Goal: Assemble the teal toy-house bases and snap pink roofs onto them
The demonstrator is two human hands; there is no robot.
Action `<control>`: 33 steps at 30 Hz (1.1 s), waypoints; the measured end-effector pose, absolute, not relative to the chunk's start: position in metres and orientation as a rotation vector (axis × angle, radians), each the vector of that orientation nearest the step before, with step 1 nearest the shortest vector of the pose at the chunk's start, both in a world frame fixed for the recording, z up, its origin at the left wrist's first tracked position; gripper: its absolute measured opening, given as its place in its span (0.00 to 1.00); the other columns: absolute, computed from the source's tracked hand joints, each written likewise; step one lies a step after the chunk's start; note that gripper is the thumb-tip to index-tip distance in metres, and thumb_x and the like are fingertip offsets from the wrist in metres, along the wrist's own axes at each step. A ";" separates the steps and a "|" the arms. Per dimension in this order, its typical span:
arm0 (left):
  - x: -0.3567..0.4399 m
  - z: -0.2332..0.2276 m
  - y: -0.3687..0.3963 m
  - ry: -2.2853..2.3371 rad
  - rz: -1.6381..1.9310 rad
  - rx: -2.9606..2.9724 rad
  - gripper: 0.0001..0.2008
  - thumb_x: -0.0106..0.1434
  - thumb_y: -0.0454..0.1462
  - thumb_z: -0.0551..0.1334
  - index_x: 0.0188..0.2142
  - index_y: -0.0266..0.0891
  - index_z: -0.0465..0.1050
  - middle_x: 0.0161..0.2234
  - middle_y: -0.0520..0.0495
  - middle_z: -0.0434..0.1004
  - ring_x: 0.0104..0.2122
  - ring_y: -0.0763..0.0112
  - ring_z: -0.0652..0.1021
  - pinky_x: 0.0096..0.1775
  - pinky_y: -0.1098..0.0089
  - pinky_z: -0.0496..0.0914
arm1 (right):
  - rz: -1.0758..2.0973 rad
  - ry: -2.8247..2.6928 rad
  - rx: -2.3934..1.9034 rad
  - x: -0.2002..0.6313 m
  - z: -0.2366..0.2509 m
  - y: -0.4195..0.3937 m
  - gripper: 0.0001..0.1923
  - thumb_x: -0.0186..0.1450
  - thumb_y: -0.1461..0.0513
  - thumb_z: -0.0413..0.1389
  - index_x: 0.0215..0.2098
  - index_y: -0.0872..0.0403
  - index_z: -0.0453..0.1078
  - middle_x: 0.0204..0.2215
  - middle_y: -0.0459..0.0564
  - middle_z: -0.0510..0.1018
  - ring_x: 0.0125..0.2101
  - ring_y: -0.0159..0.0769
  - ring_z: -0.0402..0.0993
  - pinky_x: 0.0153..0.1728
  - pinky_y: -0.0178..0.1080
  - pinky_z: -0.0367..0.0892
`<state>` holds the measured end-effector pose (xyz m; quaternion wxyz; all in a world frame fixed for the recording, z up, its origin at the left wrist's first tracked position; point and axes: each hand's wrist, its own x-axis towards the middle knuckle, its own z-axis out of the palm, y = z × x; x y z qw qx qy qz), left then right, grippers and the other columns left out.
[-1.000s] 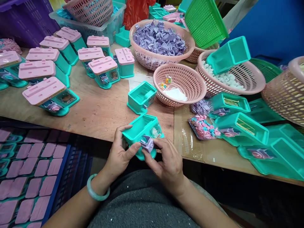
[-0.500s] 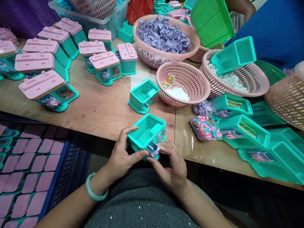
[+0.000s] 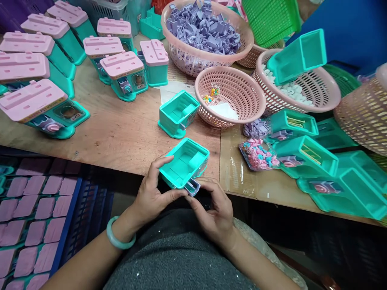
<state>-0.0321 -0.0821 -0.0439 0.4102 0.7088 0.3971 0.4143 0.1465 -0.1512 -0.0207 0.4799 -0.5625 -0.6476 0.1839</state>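
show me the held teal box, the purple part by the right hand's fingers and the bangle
Teal box (image 3: 184, 163), head view: its inside.
Purple part (image 3: 193, 187), head view: upper side.
Bangle (image 3: 113, 239), head view: its band.

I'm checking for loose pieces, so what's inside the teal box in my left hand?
Inside the teal box, a raised block shows on the right; no loose pieces are visible. Anything under the block or tight against the near wall is hidden.

A wooden worktable (image 3: 117, 133) stretches across the view, its pinkish-brown top dotted with small dark marks. Towards the right, brown sheeting (image 3: 236, 181) covers it (glossy enough to throw back white glints of light). A broad blue surface (image 3: 356, 36) slants across the upper right. Below the table's edge lies deep shadow, perhaps with floor (image 3: 290, 251) at lower right, too dim to be certain.
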 end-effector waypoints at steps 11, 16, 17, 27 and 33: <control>-0.030 -0.047 -0.084 0.974 1.074 1.848 0.39 0.59 0.50 0.72 0.65 0.50 0.59 0.62 0.39 0.69 0.62 0.52 0.72 0.61 0.51 0.69 | 0.331 -1.670 -1.444 0.143 -0.015 -0.157 0.17 0.68 0.67 0.59 0.54 0.54 0.69 0.41 0.55 0.81 0.41 0.42 0.79 0.43 0.44 0.77; -0.028 -0.048 -0.083 0.914 1.120 1.956 0.39 0.60 0.50 0.71 0.66 0.47 0.58 0.62 0.37 0.69 0.63 0.53 0.72 0.61 0.52 0.70 | 0.327 -1.634 -1.476 0.141 -0.023 -0.162 0.18 0.68 0.68 0.58 0.56 0.53 0.68 0.43 0.55 0.81 0.43 0.42 0.80 0.45 0.45 0.78; -0.027 -0.049 -0.083 0.901 1.133 1.973 0.39 0.60 0.49 0.71 0.66 0.47 0.58 0.62 0.36 0.69 0.63 0.53 0.72 0.60 0.52 0.71 | 0.314 -1.635 -1.479 0.142 -0.026 -0.163 0.19 0.68 0.68 0.58 0.56 0.53 0.68 0.43 0.55 0.81 0.43 0.43 0.80 0.45 0.45 0.78; -0.022 -0.051 -0.080 0.791 1.190 2.141 0.38 0.59 0.41 0.73 0.64 0.42 0.59 0.61 0.31 0.69 0.62 0.49 0.73 0.57 0.49 0.74 | 0.420 -1.612 -1.590 0.163 -0.035 -0.161 0.13 0.66 0.58 0.65 0.46 0.52 0.71 0.36 0.49 0.82 0.36 0.39 0.80 0.38 0.41 0.77; -0.022 -0.055 -0.081 0.782 1.177 2.136 0.40 0.60 0.41 0.73 0.66 0.47 0.56 0.64 0.33 0.66 0.63 0.49 0.71 0.57 0.48 0.73 | 0.396 -1.748 -1.474 0.168 -0.030 -0.158 0.07 0.68 0.61 0.62 0.44 0.52 0.72 0.36 0.51 0.82 0.37 0.41 0.79 0.37 0.43 0.75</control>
